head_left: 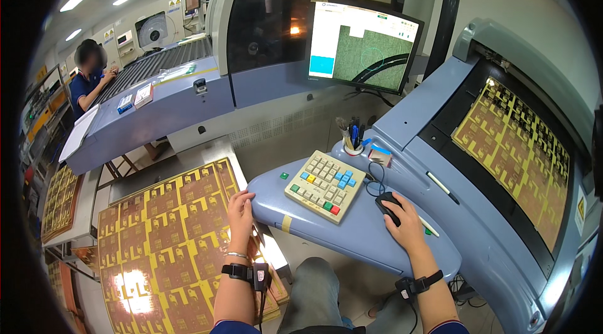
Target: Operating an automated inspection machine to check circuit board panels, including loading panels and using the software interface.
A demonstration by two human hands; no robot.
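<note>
My right hand (404,221) is wrapped over a black computer mouse (389,207) on the right part of a blue-grey console shelf (326,236). My left hand (240,209) rests against the shelf's left end, its fingers loosely bent and apart, with no object seen in it. Between the hands sits a cream keypad (325,186) with blue, green, red and yellow keys. A monitor (364,47) beyond it displays a green textured picture with a dark curved band and a thin circle. Both wrists wear black straps with small boxes.
Brown-and-yellow circuit panels (166,233) lie stacked at my left. Another panel (515,152) lies on the black bed of the machine at right. A pen cup (353,145) and a white pen (443,187) are close to the mouse. A co-worker (88,76) is at the far left.
</note>
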